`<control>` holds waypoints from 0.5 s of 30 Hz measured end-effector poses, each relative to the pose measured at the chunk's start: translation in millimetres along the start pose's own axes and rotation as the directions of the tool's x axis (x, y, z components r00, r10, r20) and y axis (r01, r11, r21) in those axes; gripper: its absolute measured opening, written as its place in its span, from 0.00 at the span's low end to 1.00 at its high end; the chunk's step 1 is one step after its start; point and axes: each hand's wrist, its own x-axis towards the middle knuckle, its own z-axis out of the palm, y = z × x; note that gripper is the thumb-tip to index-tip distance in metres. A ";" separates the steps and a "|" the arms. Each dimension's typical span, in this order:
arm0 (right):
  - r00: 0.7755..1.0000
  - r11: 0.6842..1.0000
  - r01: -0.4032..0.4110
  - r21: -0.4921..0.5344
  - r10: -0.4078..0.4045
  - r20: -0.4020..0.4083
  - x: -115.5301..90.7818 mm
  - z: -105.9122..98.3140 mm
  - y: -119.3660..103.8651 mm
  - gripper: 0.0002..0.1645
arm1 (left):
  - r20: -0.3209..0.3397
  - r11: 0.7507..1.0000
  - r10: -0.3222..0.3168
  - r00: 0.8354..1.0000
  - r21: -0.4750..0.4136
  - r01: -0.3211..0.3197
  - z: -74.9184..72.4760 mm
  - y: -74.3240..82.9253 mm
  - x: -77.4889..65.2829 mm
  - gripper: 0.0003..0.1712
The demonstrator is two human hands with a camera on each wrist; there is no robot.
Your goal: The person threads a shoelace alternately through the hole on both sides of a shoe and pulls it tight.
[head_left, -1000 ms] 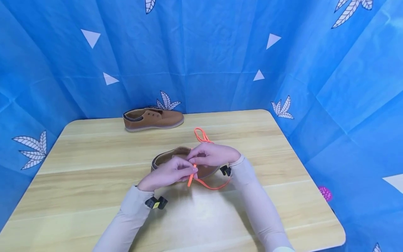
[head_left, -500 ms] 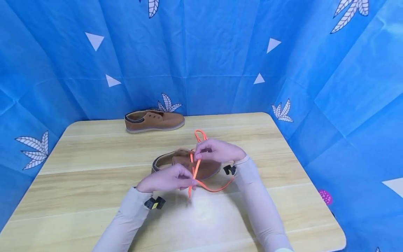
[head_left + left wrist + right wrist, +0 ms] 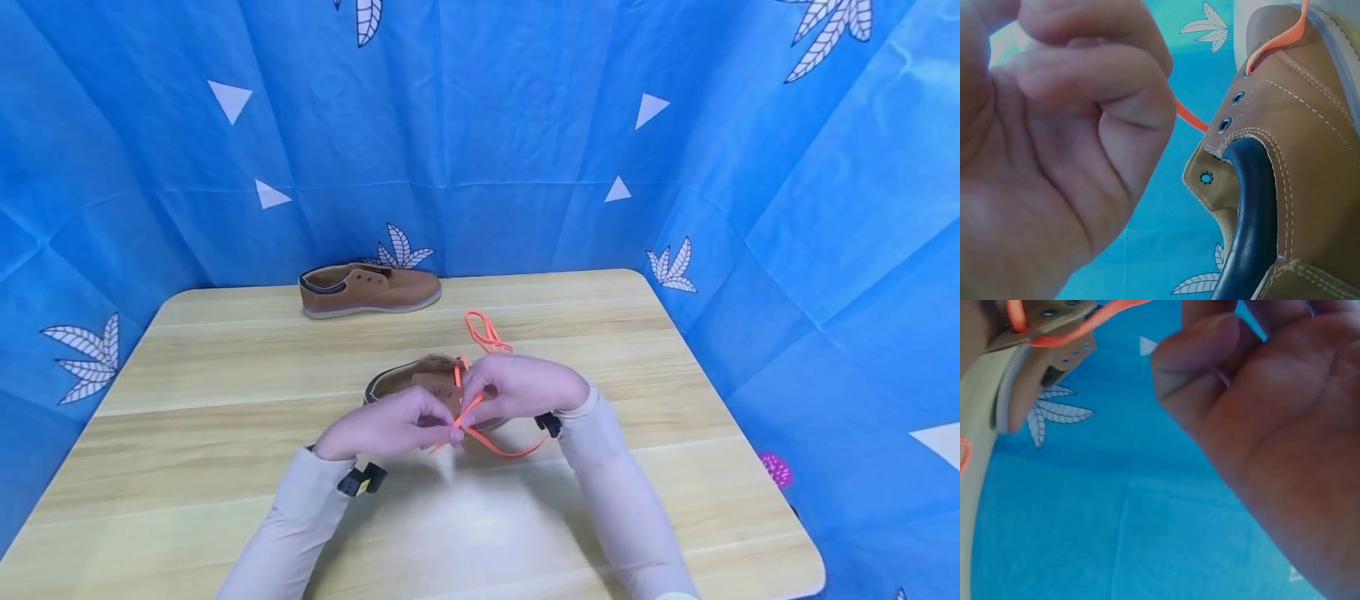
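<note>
A brown shoe (image 3: 435,382) lies on the table, toe to the right, its front partly behind my right hand. Orange shoelace (image 3: 491,446) passes through its front eyelets; in the left wrist view the lace (image 3: 1285,42) enters one eyelet, while the eyelets nearer the ankle carry none. My left hand (image 3: 386,427) pinches the lace close to its end, at the shoe's near side. Just right of it, my right hand (image 3: 525,386) pinches the same strand over the shoe's front. The fingertips of both hands almost meet. The wrist views do not show the pinch clearly.
A second brown shoe (image 3: 371,290), without a lace, stands at the back of the wooden table (image 3: 225,467). More orange lace lies looped (image 3: 483,329) behind my right hand. Blue patterned curtain (image 3: 525,125) borders the table at the back and right.
My right hand first drew up and away from my left, stretching the strand between them, then came down beside the left fingertips. My left hand dipped slightly. The front shoe stays in place.
</note>
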 end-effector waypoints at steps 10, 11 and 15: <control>0.973 0.935 -0.198 -0.295 0.151 -0.174 -10.4 5.6 -25.6 0.07 | -0.024 0.996 0.009 1.000 0.084 -0.007 1.4 1.3 1.6 0.11; 0.971 0.926 -0.212 -0.311 0.163 -0.176 -7.2 8.5 -28.8 0.07 | -0.036 0.995 0.019 0.999 0.095 -0.015 1.6 1.9 2.1 0.11; 0.966 0.926 -0.245 -0.286 0.209 -0.150 6.6 19.2 -33.5 0.10 | -0.086 0.989 0.052 0.995 0.140 -0.040 3.3 3.0 4.1 0.12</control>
